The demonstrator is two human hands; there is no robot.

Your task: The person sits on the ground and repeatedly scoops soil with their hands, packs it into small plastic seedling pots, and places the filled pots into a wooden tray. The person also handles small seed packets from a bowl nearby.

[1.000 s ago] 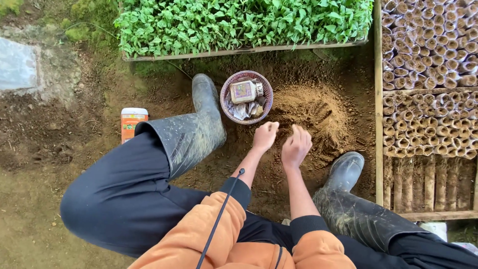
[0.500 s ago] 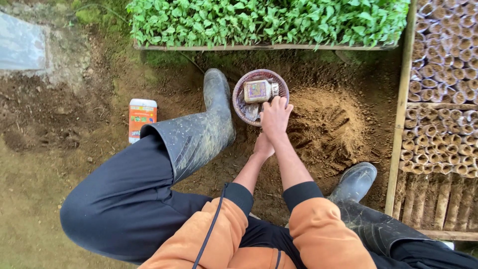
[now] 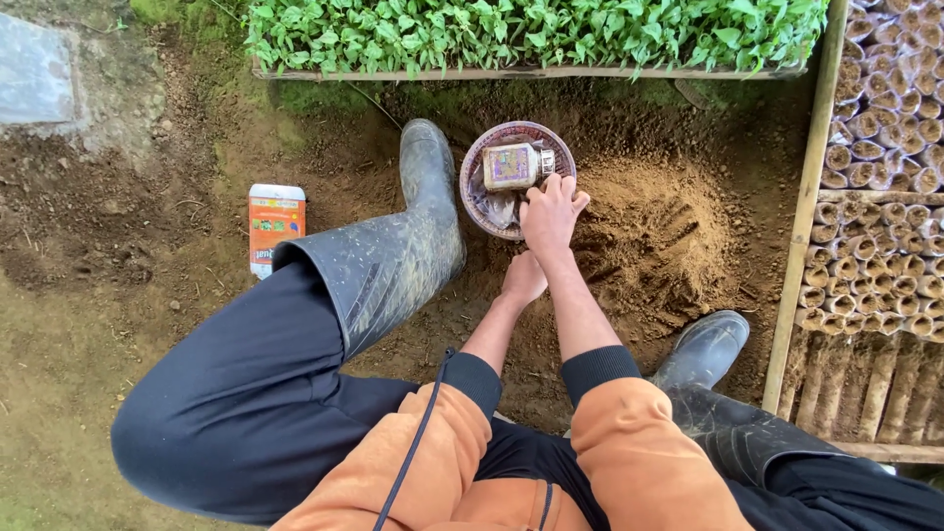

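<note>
The small round basket [image 3: 472, 162] sat on the bare ground just past the toe of the left rubber boot [image 3: 418, 221], with a squat jar [image 3: 513, 165] lying on its side inside it over some crumpled wrappers [image 3: 497, 208]. The right hand [image 3: 551, 211] was stretched out over the basket's near rim, arm straight, back of the hand up, fingers [image 3: 568, 189] spread and curled down at the edge beside the jar, the grip apart and clamped on nothing that could be made out. The left hand [image 3: 524, 278] hung back, just under the right wrist, fingers tucked in; whether that grip held anything could not be told. Right of the basket lay a mound of loose brown soil [image 3: 654, 241] scored with finger grooves. An orange-and-white carton [image 3: 274, 224] lay flat well to the left. A tray of green seedlings [image 3: 531, 34] ran along the top, and racks of rolled paper pots [image 3: 880, 197] lined the right.
</note>
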